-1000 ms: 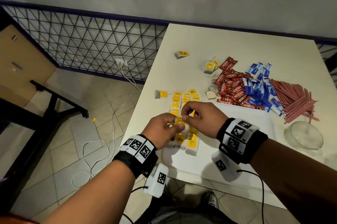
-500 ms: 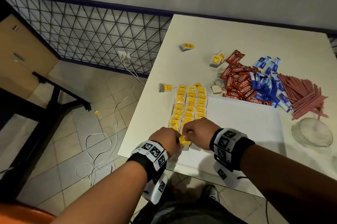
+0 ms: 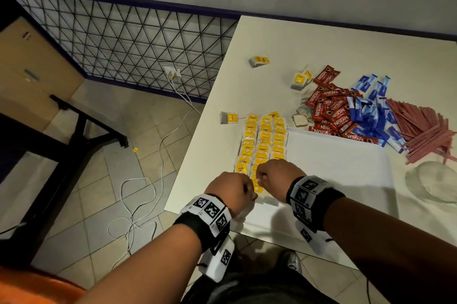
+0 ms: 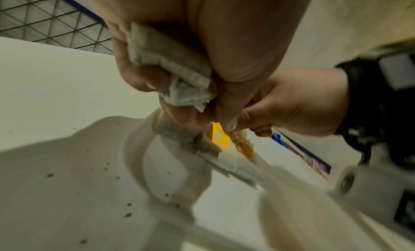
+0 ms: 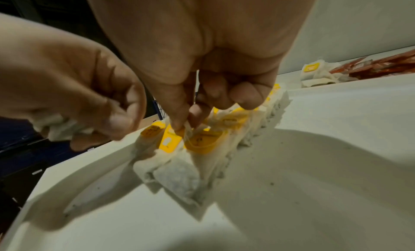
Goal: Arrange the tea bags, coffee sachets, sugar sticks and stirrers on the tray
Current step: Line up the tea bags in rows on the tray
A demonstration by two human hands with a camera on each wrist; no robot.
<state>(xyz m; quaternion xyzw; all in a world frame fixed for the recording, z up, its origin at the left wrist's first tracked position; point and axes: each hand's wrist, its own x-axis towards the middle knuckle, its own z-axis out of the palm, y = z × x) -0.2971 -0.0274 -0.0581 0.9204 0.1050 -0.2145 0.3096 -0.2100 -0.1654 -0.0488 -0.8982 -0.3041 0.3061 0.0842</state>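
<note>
Rows of yellow-tagged tea bags (image 3: 264, 140) lie along the left side of the white tray (image 3: 341, 170). My left hand (image 3: 235, 192) sits at the tray's near left corner with a crumpled tea bag (image 4: 170, 63) gripped in its curled fingers. Just right of it, my right hand (image 3: 272, 175) pinches a tea bag's string (image 5: 187, 130) above the nearest bags (image 5: 179, 176) of the rows. Red coffee sachets (image 3: 331, 110), blue sugar sticks (image 3: 373, 115) and red stirrers (image 3: 420, 130) lie heaped on the table beyond the tray.
Loose tea bags (image 3: 228, 117) (image 3: 258, 61) (image 3: 299, 81) lie on the white table (image 3: 321, 51). A glass dish (image 3: 432, 180) stands right of the tray. The table's left edge drops to a tiled floor with white cables (image 3: 138, 194) and a black frame (image 3: 81, 135).
Both hands have drawn back together from the middle of the tea-bag rows to the rows' near end, at the tray's near left corner.
</note>
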